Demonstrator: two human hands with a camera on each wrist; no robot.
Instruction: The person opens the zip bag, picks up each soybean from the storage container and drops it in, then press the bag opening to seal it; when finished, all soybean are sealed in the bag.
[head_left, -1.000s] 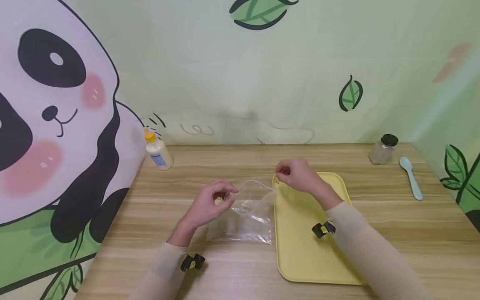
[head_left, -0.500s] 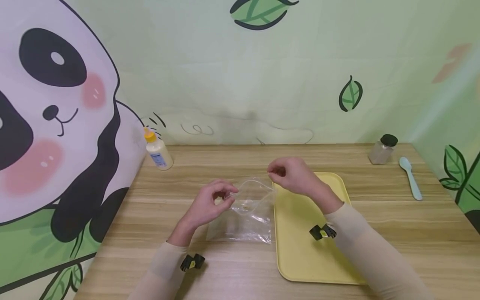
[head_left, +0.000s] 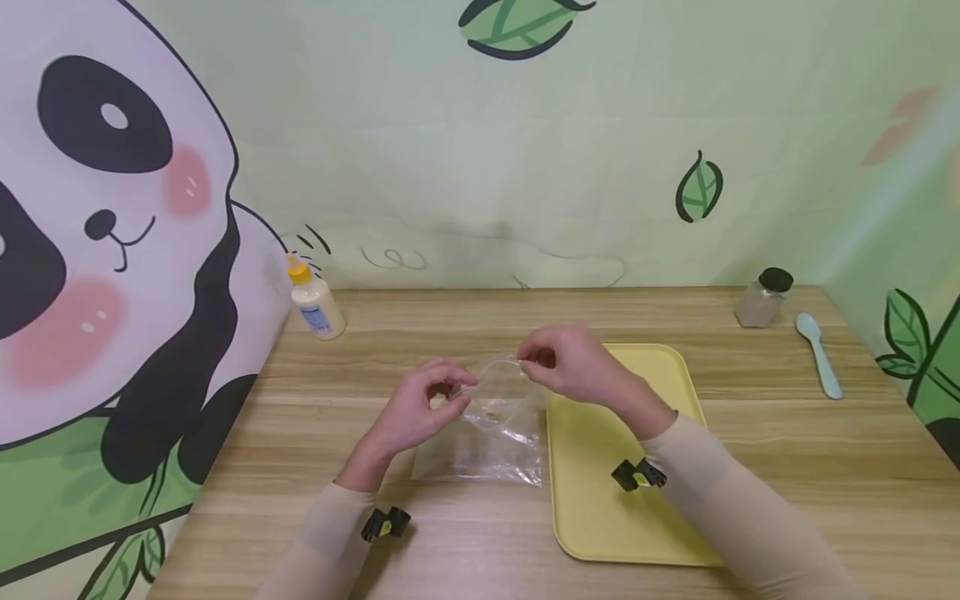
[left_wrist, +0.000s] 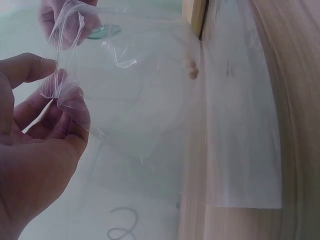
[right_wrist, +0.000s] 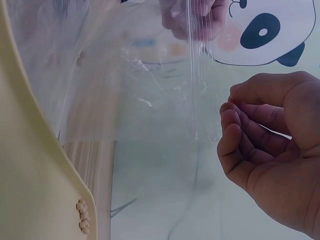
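My left hand (head_left: pixel 416 408) pinches one side of the mouth of a clear zip bag (head_left: pixel 480 454), which stands spread apart. A couple of small round beige pieces (left_wrist: pixel 192 71) show low in the bag in the left wrist view. My right hand (head_left: pixel 573 362) is at the other side of the mouth, thumb and fingertips drawn together; a small pale piece shows at the fingertips in the head view, mostly hidden. In the right wrist view, more small beige pieces (right_wrist: pixel 83 216) lie at the corner of the yellow tray (right_wrist: pixel 30 165).
A white bottle with a yellow cap (head_left: pixel 317 308) stands at the back left of the wooden table (head_left: pixel 465 550). At the back right are a jar with a black lid (head_left: pixel 763 298) and a light blue spoon (head_left: pixel 819 357). A painted wall rises behind.
My right hand has moved left from the tray's far left corner to the bag's mouth. My left hand still holds the bag in the same place.
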